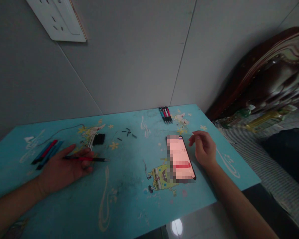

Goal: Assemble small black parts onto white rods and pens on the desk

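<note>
My left hand (67,169) is palm up at the left of the table, with a red and black pen (86,159) lying across its fingers and pointing right. Beside it, blue and red pen barrels (47,151) lie side by side, partly hidden behind the hand. Just beyond its fingertips sit a bundle of black pieces (99,139) and some thin white refills (91,142). My right hand (204,147) hovers or rests by the phone's right edge, fingers loosely curled and nothing visible in them. The phone (181,157) lies face up with a lit, partly blurred screen.
Several assembled pens (165,115) lie in a row near the back edge. Small black parts (128,132) are scattered mid-table. The blue cartoon-printed table (129,199) meets a grey wall. A socket panel (61,20) is above; bottles (266,119) lie on a bed at right.
</note>
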`<state>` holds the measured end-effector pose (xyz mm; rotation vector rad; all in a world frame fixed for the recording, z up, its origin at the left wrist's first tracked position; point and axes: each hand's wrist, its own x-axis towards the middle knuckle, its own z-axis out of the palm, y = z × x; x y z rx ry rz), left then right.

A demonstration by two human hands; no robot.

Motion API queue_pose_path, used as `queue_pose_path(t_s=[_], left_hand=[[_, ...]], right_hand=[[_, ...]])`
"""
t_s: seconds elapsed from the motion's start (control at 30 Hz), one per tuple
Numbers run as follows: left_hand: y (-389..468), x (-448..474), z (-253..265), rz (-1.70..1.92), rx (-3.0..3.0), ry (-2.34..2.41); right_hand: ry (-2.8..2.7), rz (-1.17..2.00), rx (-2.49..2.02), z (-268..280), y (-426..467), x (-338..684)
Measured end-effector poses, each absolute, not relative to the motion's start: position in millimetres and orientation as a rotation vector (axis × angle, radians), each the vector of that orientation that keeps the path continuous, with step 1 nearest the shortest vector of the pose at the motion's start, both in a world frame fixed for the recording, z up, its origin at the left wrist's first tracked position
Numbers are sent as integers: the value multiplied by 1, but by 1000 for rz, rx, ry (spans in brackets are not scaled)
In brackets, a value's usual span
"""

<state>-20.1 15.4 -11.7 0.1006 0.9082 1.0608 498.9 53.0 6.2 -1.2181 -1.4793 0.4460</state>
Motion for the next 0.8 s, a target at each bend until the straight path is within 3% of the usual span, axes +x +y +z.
queue_pose_path(t_s=[0.4,0.8], left_hand=[[11,7,23,946,285,686],[5,6,19,920,397,475]], right_hand=[[-1525,240,-1471,3,59,521],[-1964,145,-2065,29,-44,437]])
